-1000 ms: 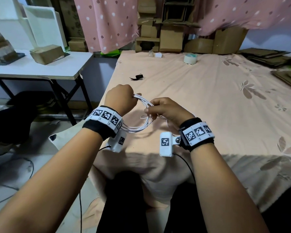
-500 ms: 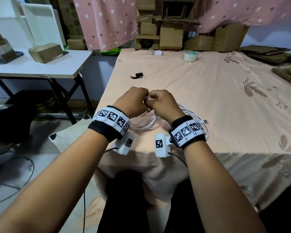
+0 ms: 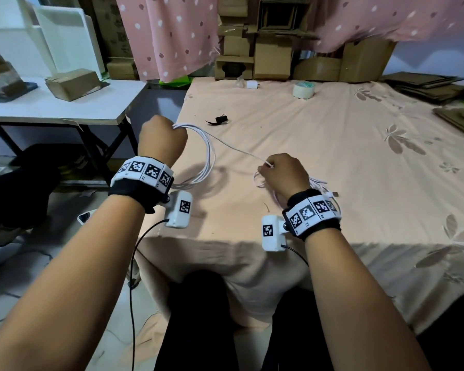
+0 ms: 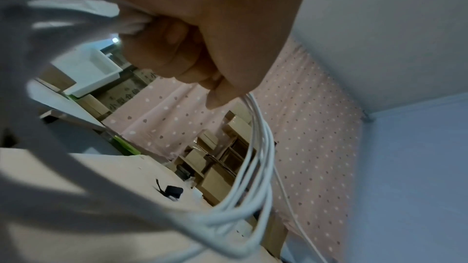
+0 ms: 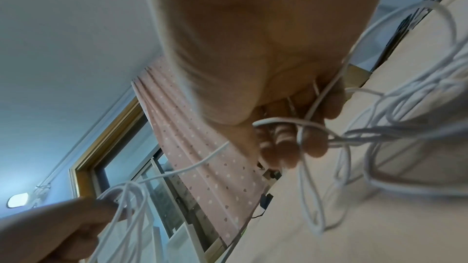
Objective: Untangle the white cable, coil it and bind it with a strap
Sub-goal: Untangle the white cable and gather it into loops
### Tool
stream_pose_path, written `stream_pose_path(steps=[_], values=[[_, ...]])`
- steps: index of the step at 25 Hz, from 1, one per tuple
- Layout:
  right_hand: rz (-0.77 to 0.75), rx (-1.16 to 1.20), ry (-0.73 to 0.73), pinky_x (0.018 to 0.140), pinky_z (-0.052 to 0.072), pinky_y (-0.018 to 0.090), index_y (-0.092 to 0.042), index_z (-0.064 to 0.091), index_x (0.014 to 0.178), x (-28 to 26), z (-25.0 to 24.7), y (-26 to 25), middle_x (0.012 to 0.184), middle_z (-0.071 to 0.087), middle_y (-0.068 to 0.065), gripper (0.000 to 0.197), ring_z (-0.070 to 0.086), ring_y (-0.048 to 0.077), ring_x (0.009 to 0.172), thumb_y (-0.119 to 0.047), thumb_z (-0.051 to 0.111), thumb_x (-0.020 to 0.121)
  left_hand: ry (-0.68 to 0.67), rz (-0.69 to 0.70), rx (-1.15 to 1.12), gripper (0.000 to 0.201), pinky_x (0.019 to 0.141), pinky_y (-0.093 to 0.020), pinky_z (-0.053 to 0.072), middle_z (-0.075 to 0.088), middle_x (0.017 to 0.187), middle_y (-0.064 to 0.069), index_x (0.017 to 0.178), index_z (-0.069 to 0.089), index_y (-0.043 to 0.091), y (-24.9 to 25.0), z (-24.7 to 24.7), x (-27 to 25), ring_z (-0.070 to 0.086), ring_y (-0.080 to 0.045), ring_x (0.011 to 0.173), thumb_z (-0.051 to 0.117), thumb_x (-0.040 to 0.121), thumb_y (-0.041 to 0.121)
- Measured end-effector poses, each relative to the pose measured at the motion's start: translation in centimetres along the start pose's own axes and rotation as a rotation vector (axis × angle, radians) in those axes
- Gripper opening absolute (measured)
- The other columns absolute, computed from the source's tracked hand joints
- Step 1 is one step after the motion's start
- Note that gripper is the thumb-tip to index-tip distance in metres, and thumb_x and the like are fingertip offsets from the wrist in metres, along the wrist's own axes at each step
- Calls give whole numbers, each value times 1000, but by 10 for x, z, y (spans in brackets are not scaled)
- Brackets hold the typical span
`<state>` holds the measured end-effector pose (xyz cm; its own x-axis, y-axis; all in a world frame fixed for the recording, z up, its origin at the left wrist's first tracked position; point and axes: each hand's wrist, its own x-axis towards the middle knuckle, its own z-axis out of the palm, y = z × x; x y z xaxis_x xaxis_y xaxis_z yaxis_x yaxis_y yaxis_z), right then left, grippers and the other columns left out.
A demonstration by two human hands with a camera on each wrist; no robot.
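My left hand [image 3: 162, 135] is raised over the bed's left edge, fist closed round several loops of the white cable [image 3: 208, 159], which hang below it; the left wrist view shows the fingers curled on those loops [image 4: 255, 167]. A single strand [image 3: 239, 149] runs taut down to my right hand [image 3: 281, 172], which pinches it. The right wrist view shows the right fingers [image 5: 283, 147] with the strand threaded among them and loose tangled cable [image 5: 405, 127] lying on the bed beneath. A black strap [image 3: 218, 119] lies on the bed beyond my left hand.
The peach bedsheet [image 3: 332, 162] covers the work surface. A tape roll [image 3: 303, 90] and a white charger [image 3: 251, 84] sit near the far edge. Flattened cardboard [image 3: 426, 85] lies at the back right. A white side table [image 3: 65, 108] with boxes stands to the left.
My hands were together on the coil; now they have drawn apart, the left rising up and left with the loops, the right moving right, pulling one strand taut.
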<state>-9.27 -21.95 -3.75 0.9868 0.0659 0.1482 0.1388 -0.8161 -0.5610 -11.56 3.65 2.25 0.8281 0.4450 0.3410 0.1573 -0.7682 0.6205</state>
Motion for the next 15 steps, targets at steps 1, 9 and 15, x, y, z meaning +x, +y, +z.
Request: stream_pose_path(steps=[1,9,15], values=[[48,-44,19,84,46,38,-13,66,77,2,-2,2,84,67,8,20,62,37,96,-26,57,90,9,-24,-17,28,48,-33,22,35,53,-12,56,36,5,-3,-3,1,22,-27,55,51,79,9],[-100,40,-162,122,16,52,-26,33,154,-6,5,-44,158,39,8,85,26,27,149,-42,69,79,-89,73,-141,34,54,-33,21,28,56,-10,56,33,11,12,17,-14,21,-22,64,55,82,16],[-301,251,-251,125,2,46,-37,26,157,-8,5,-56,169,16,-2,100,2,14,157,-35,55,61,-113,258,-155,39,52,-32,19,24,51,-3,53,34,9,21,8,-17,21,-20,55,57,84,14]])
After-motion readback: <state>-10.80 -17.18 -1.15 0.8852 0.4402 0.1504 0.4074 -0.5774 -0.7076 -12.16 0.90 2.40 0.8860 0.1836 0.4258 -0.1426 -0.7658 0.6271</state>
